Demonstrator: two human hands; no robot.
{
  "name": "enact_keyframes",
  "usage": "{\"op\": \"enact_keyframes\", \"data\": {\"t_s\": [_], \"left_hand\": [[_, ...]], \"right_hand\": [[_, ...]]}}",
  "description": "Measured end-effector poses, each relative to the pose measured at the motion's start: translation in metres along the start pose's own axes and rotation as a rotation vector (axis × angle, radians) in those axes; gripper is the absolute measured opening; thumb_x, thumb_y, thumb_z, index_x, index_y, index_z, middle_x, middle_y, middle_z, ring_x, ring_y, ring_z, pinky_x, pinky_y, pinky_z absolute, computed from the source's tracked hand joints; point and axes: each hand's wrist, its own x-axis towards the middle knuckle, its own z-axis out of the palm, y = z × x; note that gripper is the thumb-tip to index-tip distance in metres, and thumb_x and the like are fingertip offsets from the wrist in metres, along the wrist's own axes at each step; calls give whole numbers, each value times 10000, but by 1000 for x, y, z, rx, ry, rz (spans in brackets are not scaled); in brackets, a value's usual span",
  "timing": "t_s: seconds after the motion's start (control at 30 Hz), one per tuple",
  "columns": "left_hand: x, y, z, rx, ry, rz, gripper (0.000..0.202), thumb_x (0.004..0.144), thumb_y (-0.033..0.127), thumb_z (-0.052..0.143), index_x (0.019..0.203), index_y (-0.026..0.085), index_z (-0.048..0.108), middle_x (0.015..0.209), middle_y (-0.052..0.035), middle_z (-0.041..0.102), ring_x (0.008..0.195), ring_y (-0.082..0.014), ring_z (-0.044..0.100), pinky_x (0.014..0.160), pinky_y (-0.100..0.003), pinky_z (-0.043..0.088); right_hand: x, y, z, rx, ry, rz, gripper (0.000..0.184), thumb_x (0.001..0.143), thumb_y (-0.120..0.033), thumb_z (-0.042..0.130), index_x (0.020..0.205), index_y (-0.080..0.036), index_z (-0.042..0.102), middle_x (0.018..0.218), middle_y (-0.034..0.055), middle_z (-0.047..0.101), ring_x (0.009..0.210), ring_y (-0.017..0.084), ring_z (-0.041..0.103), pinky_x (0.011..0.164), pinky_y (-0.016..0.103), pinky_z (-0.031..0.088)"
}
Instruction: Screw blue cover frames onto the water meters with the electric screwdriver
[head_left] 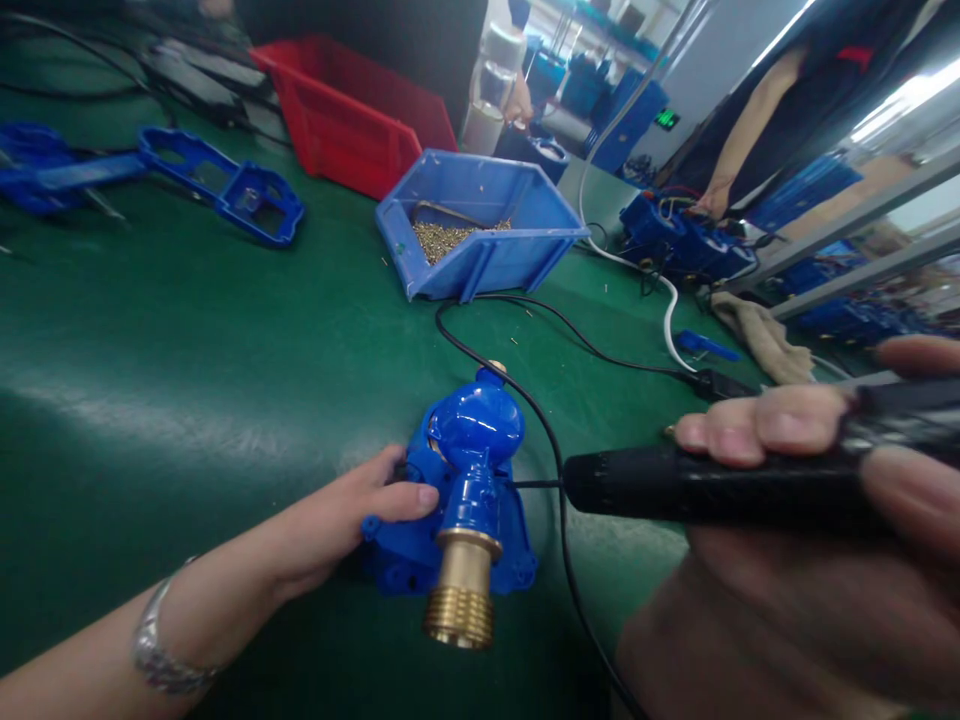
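Note:
A blue water meter body with a threaded brass end pointing towards me rests in a blue plastic housing on the green bench. My left hand grips the meter's left side, thumb on top and fingers partly hidden behind it. In my right hand is a black electric screwdriver, held level. Its thin bit reaches left to the meter's right side; the tip is hidden by the blue parts. A small brass piece shows by my right fingertips.
Beyond the meter stands a blue bin holding small brass screws, with a red bin behind it. Blue plastic frames lie at left. A black cable crosses beside the meter. Another person's hand touches blue assemblies at right.

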Motion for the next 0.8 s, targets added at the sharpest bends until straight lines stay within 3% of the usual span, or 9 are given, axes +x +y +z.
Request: {"op": "enact_keyframes", "data": {"t_s": [0.1, 0.37, 0.8], "left_hand": [[0, -2, 2, -41, 28, -10, 636, 687, 407, 684, 1205, 134, 435, 1184, -156, 600, 1040, -306, 583, 928, -436, 425], [4, -11, 15, -167, 150, 47, 691, 626, 359, 742, 1202, 142, 428, 1116, -138, 639, 960, -273, 620, 840, -366, 485], [4, -15, 22, -213, 246, 56, 737, 569, 353, 783, 1179, 148, 425, 1085, -122, 652, 937, -276, 633, 782, -350, 520]], "right_hand": [[2, 7, 20, 76, -71, 44, 281, 654, -101, 530, 915, -165, 610, 608, -11, 586, 529, 140, 533, 521, 293, 470], [-2, 36, 21, 57, -83, 273, 261, 589, -126, 599, 838, -177, 540, 564, -35, 577, 466, 149, 529, 473, 285, 431], [-10, 48, 22, 38, 10, 271, 239, 593, -127, 585, 826, -152, 537, 545, -32, 569, 454, 135, 522, 470, 274, 429]]}}
